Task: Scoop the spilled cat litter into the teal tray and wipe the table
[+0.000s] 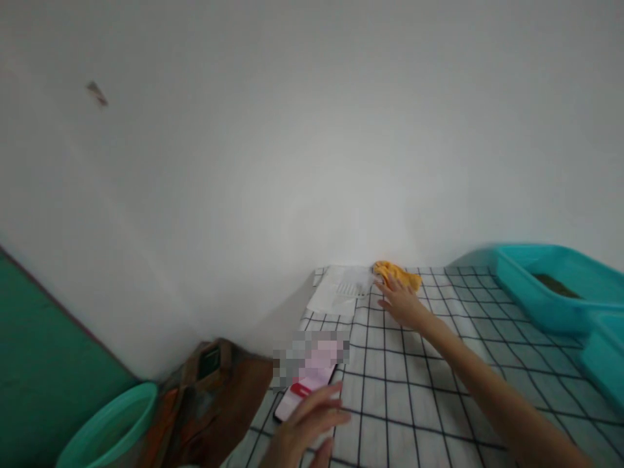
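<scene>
My right hand (402, 304) is stretched across the table with its fingers spread, at the near edge of a crumpled orange-yellow cloth (413, 281). Whether the fingertips touch the cloth I cannot tell. To the left of that hand lies a flat, whitish sheet or thin plastic bag (327, 294), with dark marks on its right part. My left hand (308, 426) has its fingers apart and holds nothing. It is over the lower end of a phone (319, 369) with a pink and red screen, partly blurred out.
A white cloth with a black grid (390, 390) covers the table, which meets a pale wall. Turquoise plastic tubs (541, 312) stand at the right, one holding something dark green-brown. Below the table's left edge are a green basin (146, 396) and brown wooden furniture (244, 383).
</scene>
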